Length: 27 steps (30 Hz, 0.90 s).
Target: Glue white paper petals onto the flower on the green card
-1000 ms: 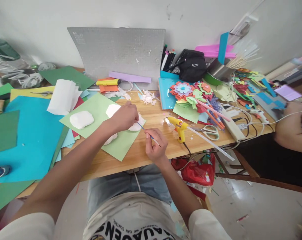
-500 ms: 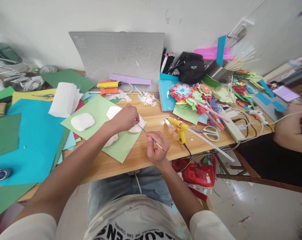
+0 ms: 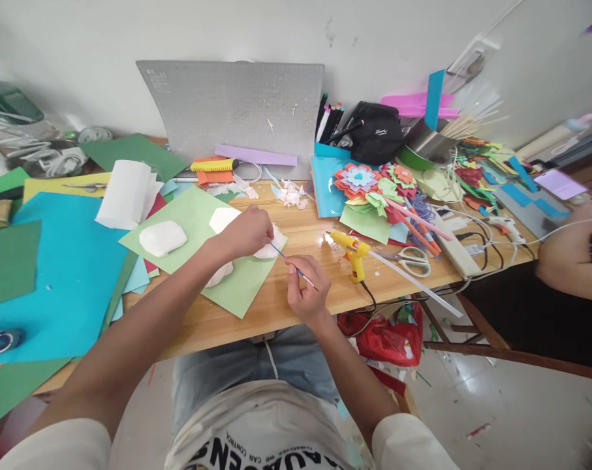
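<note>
My right hand [image 3: 309, 286] pinches a thin blue stick [image 3: 277, 249] with a pale, reddish end, which slants up and left from my fingers. Its far tip reaches my left hand [image 3: 250, 233], whose fingers are closed over the white paper piece [image 3: 267, 249] at the right corner of a light green sheet [image 3: 237, 300]. What the left fingertips grip is hidden. Also on the sheet lie a rounded white paper shape [image 3: 162, 239], another white shape [image 3: 223, 219] partly behind my left hand, and a third [image 3: 220, 274] partly under my forearm.
Right of my hands sits a yellow glue gun [image 3: 354, 253] with a long glue stick, beside scissors [image 3: 413, 262]. Paper flowers [image 3: 358, 181] lie behind them. A grey cutting mat [image 3: 232, 111] leans on the wall. Blue paper [image 3: 70, 274] covers the left. A co-worker's arm [image 3: 572, 254] rests far right.
My right hand has shifted very slightly left and up with the blue stick. My left hand stays almost in place; the rest looks the same.
</note>
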Available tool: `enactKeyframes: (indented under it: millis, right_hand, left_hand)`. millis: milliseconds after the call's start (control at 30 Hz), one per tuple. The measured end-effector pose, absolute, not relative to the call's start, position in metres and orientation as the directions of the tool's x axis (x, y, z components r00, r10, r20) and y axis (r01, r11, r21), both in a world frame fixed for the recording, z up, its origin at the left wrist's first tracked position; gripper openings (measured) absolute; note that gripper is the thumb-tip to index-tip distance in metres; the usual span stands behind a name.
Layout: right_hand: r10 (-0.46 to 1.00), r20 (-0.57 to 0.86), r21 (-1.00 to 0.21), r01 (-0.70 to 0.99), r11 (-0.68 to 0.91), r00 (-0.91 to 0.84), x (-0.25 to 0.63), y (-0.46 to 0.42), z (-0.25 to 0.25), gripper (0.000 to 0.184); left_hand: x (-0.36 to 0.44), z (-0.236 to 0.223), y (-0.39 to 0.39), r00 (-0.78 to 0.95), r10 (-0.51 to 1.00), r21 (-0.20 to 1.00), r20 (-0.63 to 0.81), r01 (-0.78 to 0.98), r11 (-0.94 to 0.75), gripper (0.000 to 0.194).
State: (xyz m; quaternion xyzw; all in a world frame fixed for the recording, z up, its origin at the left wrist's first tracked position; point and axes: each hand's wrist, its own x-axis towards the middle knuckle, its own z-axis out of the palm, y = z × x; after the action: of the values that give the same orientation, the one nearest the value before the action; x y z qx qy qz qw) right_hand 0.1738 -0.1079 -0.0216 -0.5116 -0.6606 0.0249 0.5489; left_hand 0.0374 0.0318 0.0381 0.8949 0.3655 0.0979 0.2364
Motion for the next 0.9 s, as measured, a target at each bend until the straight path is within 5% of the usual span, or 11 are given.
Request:
enactKeyframes:
  millis: [333, 533, 733, 900]
  right_hand:
    - [0.728, 0.674, -0.609, 0.655, 0.448, 0.128, 0.173, -0.106, -0.025, 0.020]
    - [0.741, 0.660, -0.620, 0.646, 0.446, 0.122, 0.173, -0.107, -0.025, 0.020]
    - [0.753, 0.649, -0.626, 0.640, 0.446, 0.111, 0.172, -0.106, -0.024, 0.020]
    - [0.709, 0.696, -0.597, 0.642, 0.481, 0.116, 0.172, -0.109, -0.021, 0.020]
  left_hand:
    - [0.026, 0.043, 0.035, 0.684, 0.729, 0.559, 0.024, 0.595, -0.577, 0.017]
    - [0.010, 0.020, 0.026, 0.528, 0.833, 0.463, 0.164, 0.704, -0.538, 0.034]
    - [0.000, -0.001, 0.013, 0.474, 0.870, 0.611, 0.138, 0.650, -0.451, 0.039]
    - [0.001, -0.007, 0.009, 0.441, 0.882, 0.592, 0.165, 0.671, -0.446, 0.043]
